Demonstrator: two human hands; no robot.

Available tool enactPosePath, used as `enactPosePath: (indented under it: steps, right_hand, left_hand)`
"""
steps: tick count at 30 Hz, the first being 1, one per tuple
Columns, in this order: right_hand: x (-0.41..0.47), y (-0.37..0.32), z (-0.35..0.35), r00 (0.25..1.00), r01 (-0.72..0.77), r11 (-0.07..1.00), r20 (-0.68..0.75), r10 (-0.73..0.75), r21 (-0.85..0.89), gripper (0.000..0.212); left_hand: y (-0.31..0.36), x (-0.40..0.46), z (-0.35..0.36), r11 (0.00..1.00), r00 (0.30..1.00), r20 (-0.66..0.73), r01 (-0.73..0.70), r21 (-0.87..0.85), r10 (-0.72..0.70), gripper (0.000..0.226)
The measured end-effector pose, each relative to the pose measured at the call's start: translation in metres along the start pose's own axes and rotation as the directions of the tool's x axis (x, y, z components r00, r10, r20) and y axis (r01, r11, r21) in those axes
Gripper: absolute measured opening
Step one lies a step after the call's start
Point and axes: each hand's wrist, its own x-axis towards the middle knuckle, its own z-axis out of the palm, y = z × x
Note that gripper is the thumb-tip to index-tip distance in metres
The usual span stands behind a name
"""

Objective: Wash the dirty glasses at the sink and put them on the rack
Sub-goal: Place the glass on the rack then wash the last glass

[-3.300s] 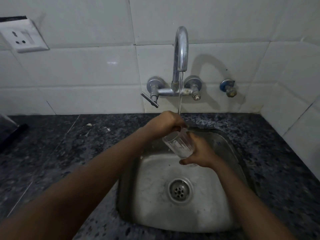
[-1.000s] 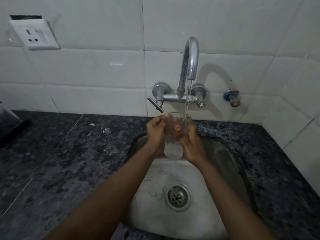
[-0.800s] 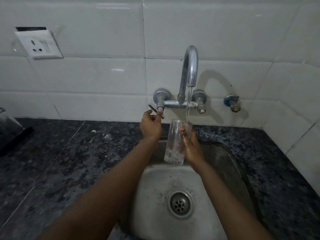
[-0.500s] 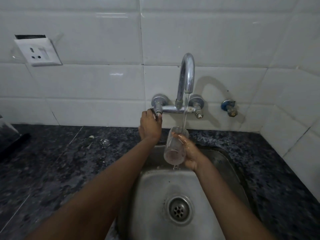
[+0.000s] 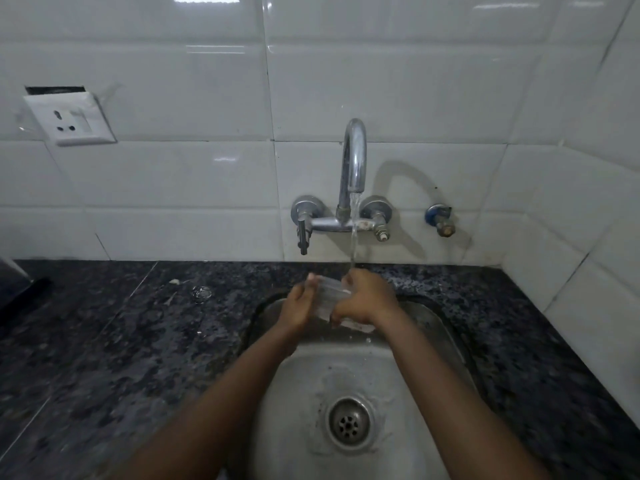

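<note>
The left hand (image 5: 298, 305) has let go of the tap handle (image 5: 303, 237) and come back; both hands now hold the glass (image 5: 325, 299) over the sink (image 5: 450, 334), right hand (image 5: 365, 301) curled round it, rinsing goes on

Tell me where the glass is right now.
In the head view the glass is held between the left hand and the right hand, under the tap's stream, above the far edge of the sink.

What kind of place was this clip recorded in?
Most likely a home kitchen. A small steel sink is set into a dark speckled stone counter, a wall-mounted tap runs against white tiles, and both hands are on a clear glass under the water.
</note>
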Motion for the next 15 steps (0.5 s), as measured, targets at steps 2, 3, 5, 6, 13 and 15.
enactPosePath:
  steps: [2, 3, 5, 6, 13, 15]
  right_hand:
    - [-0.012, -0.006, -0.003, 1.000, 0.025, 0.996, -0.009, -0.026, -0.089, 0.050]
    - [-0.019, -0.008, -0.002, 0.999, 0.030, 0.994, -0.009, -0.031, -0.104, 0.049]
    - [-0.031, -0.009, 0.002, 0.999, 0.036, 0.993, -0.027, -0.039, -0.108, 0.048]
    - [-0.036, -0.010, 0.003, 0.997, 0.050, 0.993, -0.052, -0.056, -0.103, 0.048]
    - [-0.051, -0.013, 0.004, 0.969, 0.145, 0.988, -0.206, -0.134, 0.042, 0.063]
    - [-0.053, -0.013, 0.002, 0.963, 0.151, 0.987, -0.232, -0.134, 0.057, 0.065]
  left_hand:
    - [-0.007, -0.014, 0.002, 0.963, 0.991, 0.057, 0.128, -0.238, -0.118, 0.046]
    - [-0.010, -0.017, 0.002, 0.946, 0.988, 0.076, 0.149, -0.288, -0.132, 0.045]
    - [-0.013, -0.021, 0.002, 0.935, 0.984, 0.097, 0.170, -0.310, -0.147, 0.042]
    - [-0.014, -0.023, 0.002, 0.929, 0.981, 0.101, 0.190, -0.318, -0.166, 0.039]
    - [-0.029, -0.045, 0.005, 0.794, 0.915, 0.225, 0.403, -0.456, -0.335, 0.051]
    - [-0.031, -0.049, 0.008, 0.771, 0.892, 0.276, 0.450, -0.451, -0.359, 0.051]
